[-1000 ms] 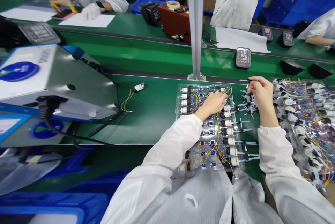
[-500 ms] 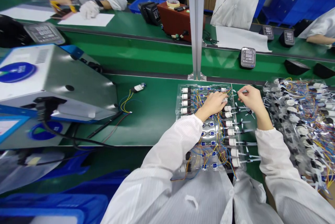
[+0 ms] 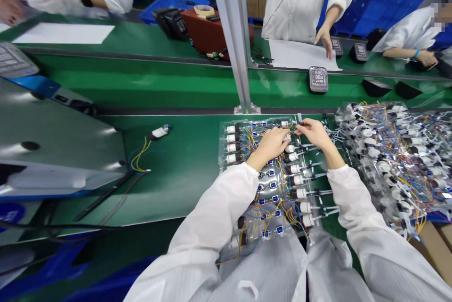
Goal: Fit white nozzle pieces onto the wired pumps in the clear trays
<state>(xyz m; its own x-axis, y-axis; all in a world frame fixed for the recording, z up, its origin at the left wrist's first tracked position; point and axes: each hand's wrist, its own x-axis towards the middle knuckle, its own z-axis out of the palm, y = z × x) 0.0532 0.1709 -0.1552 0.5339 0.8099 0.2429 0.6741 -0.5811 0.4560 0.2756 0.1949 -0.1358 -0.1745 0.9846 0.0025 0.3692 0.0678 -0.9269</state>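
The right hand's (image 3: pixel 315 133) thumb and forefinger (image 3: pixel 302 124) are pinched nearly closed on a small dark piece (image 3: pixel 300 124), too small to identify, just above the top right corner of a clear moulded plastic tray (image 3: pixel 222 161). The left hand's (image 3: pixel 270 144) fingers (image 3: pixel 284 136) curl down among thin yellow, blue and orange wires (image 3: pixel 278 170) at that tray's upper right, touching a white cylindrical part (image 3: pixel 290 148), though whether they grip it I cannot tell. The tray lies on a green bench mat (image 3: pixel 183 184) directly between the white-sleeved forearms, filled with white cylinders and small blue connectors (image 3: pixel 271 172). Just to the right sits a heaped pile of similar wired parts in clear plastic (image 3: pixel 391 161) — and to the left, a grey metal machine housing (image 3: pixel 52 128).
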